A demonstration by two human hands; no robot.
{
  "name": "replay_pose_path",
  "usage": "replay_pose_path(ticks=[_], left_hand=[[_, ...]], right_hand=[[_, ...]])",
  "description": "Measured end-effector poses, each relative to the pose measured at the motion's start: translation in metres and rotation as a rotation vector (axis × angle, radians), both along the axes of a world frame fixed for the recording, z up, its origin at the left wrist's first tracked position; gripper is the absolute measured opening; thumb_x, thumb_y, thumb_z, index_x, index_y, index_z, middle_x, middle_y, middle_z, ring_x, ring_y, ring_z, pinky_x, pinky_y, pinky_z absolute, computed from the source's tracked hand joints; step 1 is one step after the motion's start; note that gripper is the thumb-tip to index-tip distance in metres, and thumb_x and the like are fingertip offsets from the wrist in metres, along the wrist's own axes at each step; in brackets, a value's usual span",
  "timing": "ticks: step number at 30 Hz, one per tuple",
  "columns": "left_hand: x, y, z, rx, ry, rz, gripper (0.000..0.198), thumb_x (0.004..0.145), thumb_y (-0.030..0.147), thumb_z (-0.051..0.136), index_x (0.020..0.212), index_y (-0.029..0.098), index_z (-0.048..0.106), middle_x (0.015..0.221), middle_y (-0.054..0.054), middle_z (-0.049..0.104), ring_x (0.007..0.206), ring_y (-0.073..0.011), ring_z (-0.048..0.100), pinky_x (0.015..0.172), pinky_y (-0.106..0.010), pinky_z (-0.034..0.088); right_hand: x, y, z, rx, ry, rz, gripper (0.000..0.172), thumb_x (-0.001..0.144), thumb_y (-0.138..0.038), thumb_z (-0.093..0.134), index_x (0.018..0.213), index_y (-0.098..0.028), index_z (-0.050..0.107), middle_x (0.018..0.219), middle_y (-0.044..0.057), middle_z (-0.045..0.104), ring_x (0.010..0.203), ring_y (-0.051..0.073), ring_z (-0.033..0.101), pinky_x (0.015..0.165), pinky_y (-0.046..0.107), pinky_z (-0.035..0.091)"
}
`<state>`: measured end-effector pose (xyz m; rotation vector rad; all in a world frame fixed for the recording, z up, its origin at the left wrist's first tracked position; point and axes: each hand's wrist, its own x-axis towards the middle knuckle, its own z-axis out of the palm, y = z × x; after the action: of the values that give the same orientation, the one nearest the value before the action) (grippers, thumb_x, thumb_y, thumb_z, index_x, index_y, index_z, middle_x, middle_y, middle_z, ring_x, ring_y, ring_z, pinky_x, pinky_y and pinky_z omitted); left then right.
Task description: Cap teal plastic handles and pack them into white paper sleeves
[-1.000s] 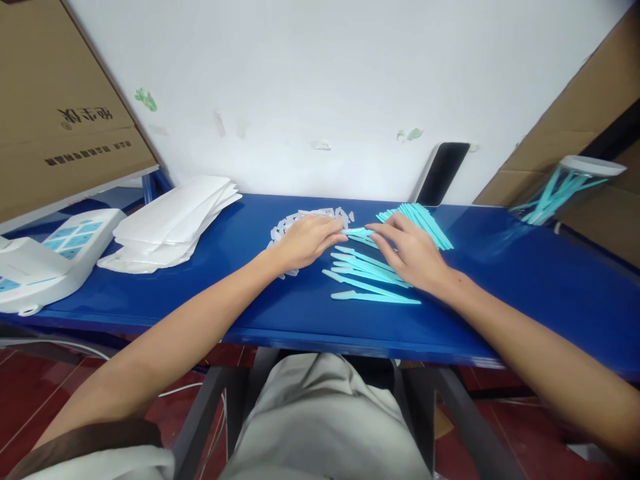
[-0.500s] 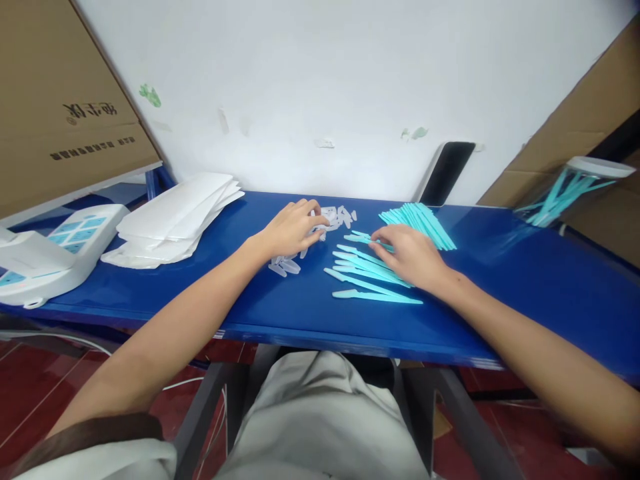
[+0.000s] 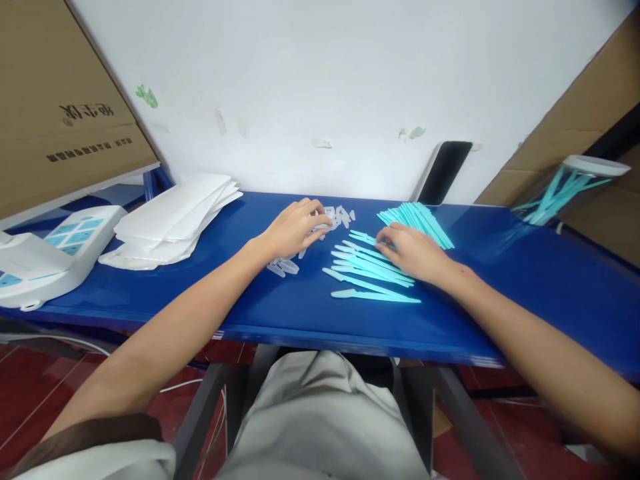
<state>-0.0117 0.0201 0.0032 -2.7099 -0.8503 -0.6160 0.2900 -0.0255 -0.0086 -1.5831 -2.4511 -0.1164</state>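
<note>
My left hand (image 3: pixel 299 229) is over a loose pile of small clear plastic caps (image 3: pixel 343 216), its thumb and forefinger closed together around a cap at the pile. More caps (image 3: pixel 285 267) lie below its wrist side. My right hand (image 3: pixel 413 252) has its thumb and forefinger pinched at a turquoise eyebrow razor (image 3: pixel 362 237), whose blade end points left. Just below it, several more eyebrow razors (image 3: pixel 370 267) lie in a loose fan on the table. A denser stack of turquoise eyebrow razors (image 3: pixel 425 223) is behind the right hand.
White paper-like bags (image 3: pixel 173 217) are stacked left on the blue table (image 3: pixel 280 310). A white device with blue panels (image 3: pixel 65 247) stands at the far left. A phone (image 3: pixel 449 172) leans on the wall. At right, a clear tub (image 3: pixel 555 193) holds turquoise sticks.
My left thumb and forefinger have come closer together over the caps. My right hand has shifted slightly right, with the upper razor showing more. The view has moved a little.
</note>
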Motion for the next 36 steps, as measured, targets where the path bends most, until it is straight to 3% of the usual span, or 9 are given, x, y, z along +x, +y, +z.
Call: replay_pose_path(ticks=[5, 11, 14, 18, 25, 29, 36], left_hand=[[0.006, -0.005, 0.0, 0.05, -0.092, -0.078, 0.027, 0.107, 0.036, 0.052, 0.115, 0.016, 0.068, 0.112, -0.011, 0.072, 0.103, -0.0245, 0.064, 0.09, -0.037, 0.046], [0.012, -0.007, -0.005, 0.041, -0.069, -0.093, 0.029, 0.108, 0.038, 0.05, 0.114, 0.017, 0.069, 0.105, -0.009, 0.076, 0.096, -0.0222, 0.067, 0.088, -0.035, 0.046], [0.014, -0.007, -0.005, 0.035, -0.069, -0.077, 0.036, 0.111, 0.036, 0.041, 0.113, 0.016, 0.071, 0.105, -0.01, 0.076, 0.096, -0.0231, 0.067, 0.085, -0.035, 0.046], [0.015, -0.009, -0.004, -0.005, -0.123, -0.024, 0.038, 0.111, 0.033, 0.037, 0.113, 0.016, 0.071, 0.105, -0.009, 0.076, 0.095, -0.0229, 0.067, 0.084, -0.035, 0.048], [0.017, -0.013, -0.006, -0.009, -0.143, 0.054, 0.038, 0.109, 0.022, 0.035, 0.131, 0.014, 0.064, 0.11, -0.013, 0.067, 0.1, -0.0255, 0.061, 0.081, -0.035, 0.049], [0.018, -0.013, -0.006, -0.024, -0.15, 0.027, 0.037, 0.11, 0.022, 0.034, 0.13, 0.015, 0.064, 0.109, -0.012, 0.068, 0.1, -0.025, 0.061, 0.085, -0.036, 0.05], [0.016, -0.012, -0.006, 0.02, -0.152, -0.034, 0.037, 0.109, 0.02, 0.035, 0.128, 0.016, 0.066, 0.107, -0.012, 0.07, 0.097, -0.0241, 0.062, 0.084, -0.036, 0.051]], right_hand=[[0.002, 0.002, 0.001, -0.046, -0.024, 0.03, 0.025, 0.102, -0.03, 0.05, 0.105, -0.017, 0.071, 0.109, 0.014, 0.069, 0.091, 0.027, 0.066, 0.072, 0.037, 0.048], [-0.003, -0.002, -0.001, 0.039, 0.044, 0.083, 0.031, 0.106, -0.03, 0.037, 0.102, -0.017, 0.064, 0.106, 0.015, 0.067, 0.088, 0.027, 0.063, 0.073, 0.038, 0.045], [-0.008, -0.005, 0.001, 0.091, 0.124, 0.109, 0.027, 0.107, -0.029, 0.034, 0.102, -0.019, 0.058, 0.089, 0.009, 0.067, 0.076, 0.024, 0.06, 0.075, 0.039, 0.041], [-0.012, -0.012, 0.006, 0.085, 0.223, 0.091, 0.028, 0.108, -0.034, 0.03, 0.107, -0.02, 0.054, 0.07, 0.003, 0.06, 0.059, 0.022, 0.049, 0.064, 0.036, 0.033], [-0.015, -0.018, 0.009, 0.071, 0.29, 0.08, 0.024, 0.106, -0.039, 0.039, 0.104, -0.021, 0.056, 0.074, 0.003, 0.062, 0.063, 0.021, 0.054, 0.065, 0.034, 0.035], [-0.014, -0.016, 0.007, 0.138, 0.283, 0.127, 0.024, 0.106, -0.037, 0.038, 0.103, -0.021, 0.056, 0.089, 0.008, 0.066, 0.074, 0.022, 0.058, 0.068, 0.034, 0.039], [-0.012, -0.014, 0.005, 0.146, 0.231, 0.126, 0.025, 0.106, -0.036, 0.038, 0.105, -0.022, 0.059, 0.095, 0.008, 0.068, 0.077, 0.023, 0.059, 0.068, 0.035, 0.04]])
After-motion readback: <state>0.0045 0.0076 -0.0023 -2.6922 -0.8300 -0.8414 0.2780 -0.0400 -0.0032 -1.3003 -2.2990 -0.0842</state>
